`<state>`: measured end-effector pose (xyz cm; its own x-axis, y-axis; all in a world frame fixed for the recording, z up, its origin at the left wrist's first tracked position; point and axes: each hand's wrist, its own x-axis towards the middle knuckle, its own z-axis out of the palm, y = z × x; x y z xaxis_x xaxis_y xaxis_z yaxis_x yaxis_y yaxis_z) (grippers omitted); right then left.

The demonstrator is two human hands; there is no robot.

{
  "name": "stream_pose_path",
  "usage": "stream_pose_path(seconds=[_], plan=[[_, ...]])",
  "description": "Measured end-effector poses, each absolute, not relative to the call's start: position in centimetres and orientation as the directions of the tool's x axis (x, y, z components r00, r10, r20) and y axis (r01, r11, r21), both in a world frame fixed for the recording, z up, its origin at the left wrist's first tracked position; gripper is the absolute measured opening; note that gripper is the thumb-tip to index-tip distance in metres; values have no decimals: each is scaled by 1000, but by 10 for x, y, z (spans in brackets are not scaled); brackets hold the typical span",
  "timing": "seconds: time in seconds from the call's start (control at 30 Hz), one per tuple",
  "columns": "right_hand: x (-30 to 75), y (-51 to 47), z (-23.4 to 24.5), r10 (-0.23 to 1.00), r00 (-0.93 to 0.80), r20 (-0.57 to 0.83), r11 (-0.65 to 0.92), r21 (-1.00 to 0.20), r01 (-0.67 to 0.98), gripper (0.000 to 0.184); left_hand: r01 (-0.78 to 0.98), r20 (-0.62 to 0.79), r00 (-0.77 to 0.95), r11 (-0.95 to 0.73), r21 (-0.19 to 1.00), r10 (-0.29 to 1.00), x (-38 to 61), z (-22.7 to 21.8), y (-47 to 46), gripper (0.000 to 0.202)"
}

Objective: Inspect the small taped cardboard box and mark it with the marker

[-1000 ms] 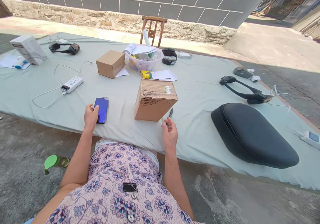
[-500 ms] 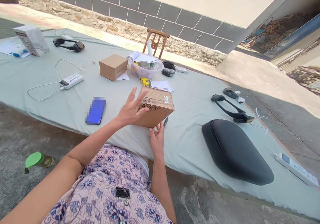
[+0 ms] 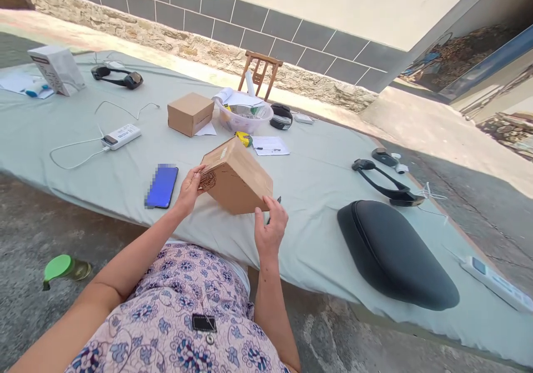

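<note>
A brown cardboard box (image 3: 239,181) is tilted in front of me, near the table's front edge, with dark scribbled lines on its left side. My left hand (image 3: 190,191) grips its left corner, thumb and fingers closed on the cardboard. At the lower right corner, my right hand (image 3: 270,223) pinches the box between thumb and fingers. A dark pen-like object (image 3: 278,201) shows partly behind my right hand. To the left of the box lies a phone with a blue screen (image 3: 162,186).
Behind the box are a yellow tape measure (image 3: 244,139), a paper with a pen (image 3: 270,145), a plastic basket (image 3: 237,122) and another cardboard box (image 3: 189,115). A black cushion (image 3: 397,256) and a black headset (image 3: 383,181) lie right; a white power bank (image 3: 124,136) lies left.
The box has been turned, so its scribbled side now faces left. My left hand has gone from spread fingers to gripping the left corner; my right hand moved to the lower right corner.
</note>
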<state>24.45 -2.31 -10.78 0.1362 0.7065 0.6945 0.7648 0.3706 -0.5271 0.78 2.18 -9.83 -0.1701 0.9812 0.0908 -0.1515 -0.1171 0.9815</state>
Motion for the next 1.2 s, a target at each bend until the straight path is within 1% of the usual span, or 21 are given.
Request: stream_pose_path(seconds=[0.07,0.13,0.2,0.27,0.33,0.43,0.47,0.5,0.57,0.63,0.67,0.77,0.87,0.97,1.07,1.13,1.2], plan=[[237,-17,-104,686,88,723,407,-480,777,33,10,61,-197,-60,998,978,-3,-117,19,42],[229,-13,-103,672,67,738,420,-453,786,31,162,71,-211,-37,986,975,-11,-129,16,34],[224,-10,-103,660,68,748,413,-437,799,30,212,86,-241,-34,977,967,-16,-131,13,33],[219,-9,-101,658,87,748,386,-434,814,30,206,116,-293,-56,977,949,-15,-120,12,40],[215,-8,-98,664,119,739,340,-440,831,34,219,194,-319,-127,967,928,-8,-103,11,50],[207,-4,-92,672,195,714,236,-457,857,49,342,357,-233,-267,901,905,10,-77,12,68],[205,-1,-91,672,226,705,198,-465,863,54,400,381,-207,-277,874,901,17,-71,12,73],[202,1,-89,671,255,696,163,-475,865,58,450,376,-208,-253,857,903,23,-67,12,76],[199,6,-88,664,296,687,126,-493,861,61,525,338,-246,-169,835,908,33,-63,12,77],[199,9,-88,653,297,696,154,-506,849,58,562,306,-280,-103,821,910,37,-63,12,75],[200,10,-89,650,285,704,185,-511,840,56,571,304,-281,-96,815,910,38,-64,12,73],[209,9,-92,654,238,718,291,-529,797,47,561,324,-255,-133,817,911,33,-68,11,70],[220,3,-95,674,183,716,376,-546,748,33,531,348,-220,-188,827,911,29,-70,12,68],[227,-8,-94,665,139,734,436,-532,726,22,558,362,-240,-177,811,901,28,-70,16,72],[225,-24,-91,636,88,767,498,-495,713,20,642,401,-297,-129,756,867,27,-67,25,73],[218,-33,-89,623,45,781,535,-467,704,20,675,440,-313,-128,727,842,28,-67,31,63],[207,-40,-87,627,-8,779,570,-451,687,25,662,454,-267,-180,727,850,31,-68,36,44]])
